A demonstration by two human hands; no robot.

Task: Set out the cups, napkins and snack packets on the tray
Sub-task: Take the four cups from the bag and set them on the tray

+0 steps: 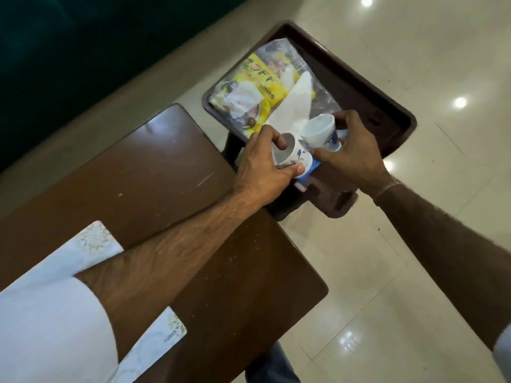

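A dark brown tray [356,81] rests on a brown plastic stool beyond the table. On the tray lie a yellow snack packet [257,84] in clear plastic and a white folded napkin [293,106]. My left hand [265,164] grips a white paper cup [290,157] with a blue print, tilted, at the tray's near edge. My right hand [351,150] holds a second white cup [320,131], also tilted, right beside the first. A blue-and-white item [307,172] lies under the cups, mostly hidden.
A brown table [154,167] fills the left and centre, with a white packet [154,344] at its near edge under my left forearm. Glossy pale floor tiles [414,258] lie to the right. A dark green wall runs along the top left.
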